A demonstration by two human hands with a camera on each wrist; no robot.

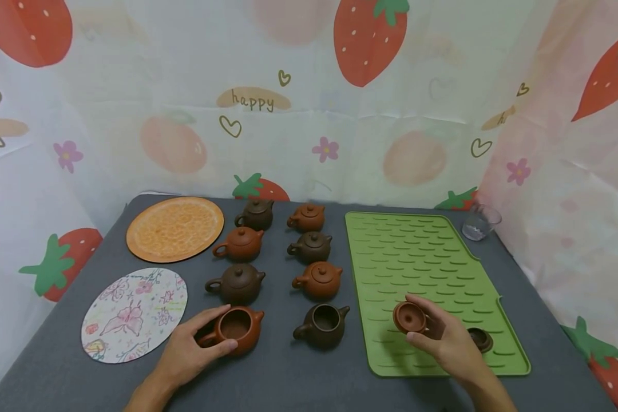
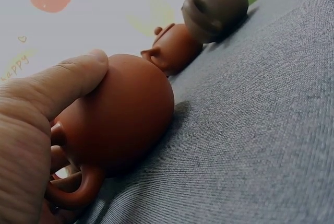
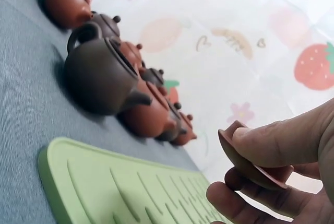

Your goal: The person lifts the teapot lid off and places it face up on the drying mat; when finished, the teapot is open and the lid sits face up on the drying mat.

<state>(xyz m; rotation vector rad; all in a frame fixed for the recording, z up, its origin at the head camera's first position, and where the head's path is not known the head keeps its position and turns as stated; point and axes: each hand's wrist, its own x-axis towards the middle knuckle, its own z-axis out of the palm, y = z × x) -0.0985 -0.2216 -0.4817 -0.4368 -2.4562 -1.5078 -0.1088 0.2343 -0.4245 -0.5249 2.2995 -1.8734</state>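
My left hand (image 1: 198,343) grips a lidless reddish-brown teapot (image 1: 247,337) at its handle side, thumb and fingers on either side of the body. In the left wrist view the thumb lies on the upper wall of this teapot (image 2: 125,109). Above the green mat, my right hand (image 1: 450,340) pinches a reddish-brown teapot lid (image 1: 409,317), its hollow underside facing the head camera. The right wrist view shows this lid (image 3: 250,161) edge-on between thumb and fingers. A dark brown teapot (image 1: 319,337) without a lid stands between the hands. Its dark lid (image 1: 479,340) lies on the mat beside my right wrist.
Several lidded teapots, reddish and dark, stand in two columns behind, among them a dark one (image 1: 240,284) and a red one (image 1: 321,281). A green ridged mat (image 1: 391,360) lies right, with a glass (image 1: 479,223) behind it. Orange (image 1: 175,229) and butterfly-patterned (image 1: 134,315) placemats lie left.
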